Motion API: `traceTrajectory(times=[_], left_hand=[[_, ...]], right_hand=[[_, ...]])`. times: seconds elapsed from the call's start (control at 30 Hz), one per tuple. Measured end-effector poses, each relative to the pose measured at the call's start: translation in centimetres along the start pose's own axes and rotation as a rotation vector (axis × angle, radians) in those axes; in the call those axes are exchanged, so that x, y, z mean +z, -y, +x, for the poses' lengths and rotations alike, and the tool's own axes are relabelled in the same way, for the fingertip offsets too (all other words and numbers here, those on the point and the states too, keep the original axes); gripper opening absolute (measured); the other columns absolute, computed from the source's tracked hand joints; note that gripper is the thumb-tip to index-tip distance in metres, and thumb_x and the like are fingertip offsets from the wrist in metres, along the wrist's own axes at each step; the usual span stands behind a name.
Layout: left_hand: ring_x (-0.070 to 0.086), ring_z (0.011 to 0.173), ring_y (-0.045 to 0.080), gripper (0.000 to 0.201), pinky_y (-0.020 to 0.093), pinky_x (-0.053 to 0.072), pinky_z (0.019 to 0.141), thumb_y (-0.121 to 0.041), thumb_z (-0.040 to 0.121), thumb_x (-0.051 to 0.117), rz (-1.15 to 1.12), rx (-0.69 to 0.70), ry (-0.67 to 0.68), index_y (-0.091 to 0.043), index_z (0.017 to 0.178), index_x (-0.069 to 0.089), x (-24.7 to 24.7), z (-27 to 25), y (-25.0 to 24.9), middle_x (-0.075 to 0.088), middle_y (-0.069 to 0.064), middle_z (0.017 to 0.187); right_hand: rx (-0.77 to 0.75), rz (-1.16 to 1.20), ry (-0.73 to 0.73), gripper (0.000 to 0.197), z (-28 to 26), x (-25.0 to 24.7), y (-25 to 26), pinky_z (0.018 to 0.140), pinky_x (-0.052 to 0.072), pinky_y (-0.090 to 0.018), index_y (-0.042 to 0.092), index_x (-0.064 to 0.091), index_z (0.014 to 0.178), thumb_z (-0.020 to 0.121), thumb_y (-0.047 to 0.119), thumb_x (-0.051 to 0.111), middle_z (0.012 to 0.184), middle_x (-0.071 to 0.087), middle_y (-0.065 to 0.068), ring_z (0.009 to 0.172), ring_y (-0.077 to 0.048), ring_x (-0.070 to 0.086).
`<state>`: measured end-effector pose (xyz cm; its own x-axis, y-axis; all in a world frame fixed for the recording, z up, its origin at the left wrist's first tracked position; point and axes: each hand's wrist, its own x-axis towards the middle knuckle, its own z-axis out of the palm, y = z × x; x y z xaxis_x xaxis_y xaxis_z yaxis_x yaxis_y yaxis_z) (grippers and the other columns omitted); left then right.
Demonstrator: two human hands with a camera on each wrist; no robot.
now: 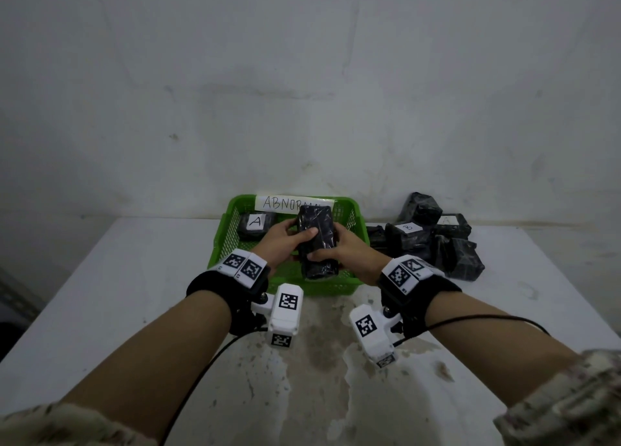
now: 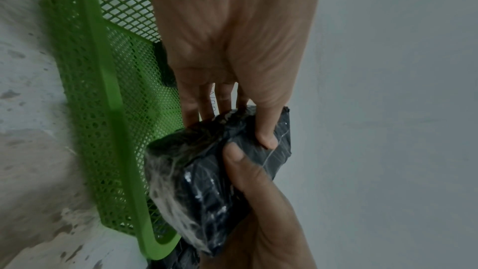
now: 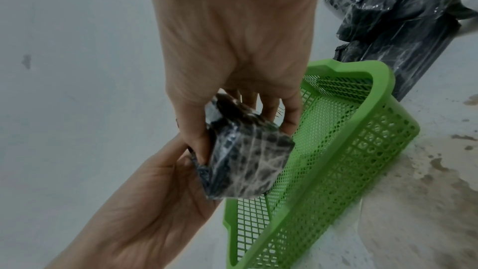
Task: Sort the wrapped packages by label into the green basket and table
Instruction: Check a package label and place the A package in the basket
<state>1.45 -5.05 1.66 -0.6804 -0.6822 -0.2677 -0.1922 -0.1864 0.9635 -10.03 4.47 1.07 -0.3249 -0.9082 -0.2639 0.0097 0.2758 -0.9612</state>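
Both hands hold one black wrapped package point(image 1: 317, 240) above the green basket point(image 1: 224, 240). My left hand point(image 1: 285, 240) grips its left side with the thumb on top. My right hand point(image 1: 339, 251) grips its right side, thumb across the front. No label shows on the faces turned to me. In the left wrist view the package point(image 2: 207, 181) hangs beside the basket wall point(image 2: 108, 109). In the right wrist view the package point(image 3: 245, 161) sits between both hands over the basket point(image 3: 349, 150). A package marked A point(image 1: 256, 225) lies in the basket's far left corner.
A paper sign reading ABNORMAL point(image 1: 289, 202) is fixed to the basket's back rim. A pile of several black wrapped packages point(image 1: 433, 240) lies on the white table point(image 1: 117, 294) right of the basket, some with white A or B labels. A grey wall stands behind.
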Motion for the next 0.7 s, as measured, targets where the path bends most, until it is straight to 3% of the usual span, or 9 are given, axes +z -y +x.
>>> traceTrajectory(times=[0.1, 0.2, 0.3, 0.4, 0.5, 0.6, 0.7], left_hand=[[0.058, 0.112, 0.028, 0.049, 0.038, 0.052, 0.085, -0.016, 0.089, 0.061, 0.009, -0.003, -0.003, -0.007, 0.135, 0.045, -0.11, -0.01, 0.08, 0.058, 0.015, 0.127], [0.057, 0.115, 0.029, 0.049, 0.042, 0.049, 0.092, -0.019, 0.090, 0.060, 0.023, 0.009, 0.012, -0.007, 0.135, 0.047, -0.39, -0.08, 0.12, 0.058, 0.015, 0.128], [0.056, 0.117, 0.028, 0.053, 0.046, 0.046, 0.099, -0.021, 0.089, 0.061, -0.014, 0.018, -0.001, -0.009, 0.138, 0.044, -0.51, -0.19, 0.07, 0.058, 0.014, 0.130], [0.057, 0.115, 0.025, 0.053, 0.045, 0.046, 0.098, -0.023, 0.089, 0.061, -0.056, 0.018, 0.031, -0.015, 0.138, 0.045, -0.21, -0.38, -0.09, 0.059, 0.010, 0.129], [0.059, 0.113, 0.029, 0.055, 0.050, 0.049, 0.094, -0.015, 0.088, 0.062, -0.104, -0.007, 0.075, -0.016, 0.139, 0.043, -0.04, -0.50, -0.07, 0.059, 0.012, 0.129], [0.059, 0.113, 0.030, 0.051, 0.050, 0.050, 0.092, -0.010, 0.090, 0.059, -0.121, -0.001, 0.039, -0.012, 0.138, 0.043, 0.07, -0.46, -0.21, 0.057, 0.013, 0.130], [0.057, 0.115, 0.030, 0.047, 0.053, 0.047, 0.094, -0.009, 0.091, 0.058, -0.159, -0.010, 0.020, -0.012, 0.136, 0.045, 0.14, -0.37, -0.31, 0.057, 0.013, 0.131]], right_hand=[[0.006, 0.009, 0.018, 0.070, 0.09, -0.05, 0.03, 0.087, 0.055, -0.035, 0.011, 0.041, 0.138, 0.077, -0.003, 0.072, 0.123, 0.062, -0.015, 0.107, -0.029, 0.064], [0.036, 0.033, 0.071, 0.057, -0.26, -0.46, 0.18, 0.087, 0.054, -0.041, 0.018, 0.046, 0.136, 0.084, 0.005, 0.067, 0.123, 0.063, -0.013, 0.112, -0.030, 0.060], [0.037, 0.111, 0.067, 0.059, -0.24, -0.79, 0.06, 0.083, 0.054, -0.041, 0.017, 0.044, 0.139, 0.086, 0.000, 0.062, 0.124, 0.062, -0.015, 0.114, -0.033, 0.059], [0.000, 0.154, 0.030, 0.058, -0.24, -0.78, 0.19, 0.079, 0.055, -0.039, 0.015, 0.044, 0.139, 0.086, -0.004, 0.061, 0.124, 0.062, -0.013, 0.110, -0.030, 0.061], [-0.019, 0.175, 0.009, 0.057, -0.05, -0.72, 0.36, 0.075, 0.053, -0.035, 0.015, 0.044, 0.139, 0.087, -0.001, 0.061, 0.115, 0.065, -0.009, 0.100, -0.025, 0.062], [-0.028, 0.184, 0.026, 0.061, 0.02, -0.63, 0.38, 0.084, 0.053, -0.039, 0.017, 0.041, 0.141, 0.086, -0.002, 0.062, 0.122, 0.062, -0.017, 0.105, -0.028, 0.062], [-0.060, 0.178, 0.065, 0.062, -0.24, -0.54, 0.39, 0.078, 0.053, -0.028, 0.017, 0.043, 0.140, 0.085, -0.009, 0.059, 0.121, 0.062, -0.017, 0.101, -0.024, 0.063]])
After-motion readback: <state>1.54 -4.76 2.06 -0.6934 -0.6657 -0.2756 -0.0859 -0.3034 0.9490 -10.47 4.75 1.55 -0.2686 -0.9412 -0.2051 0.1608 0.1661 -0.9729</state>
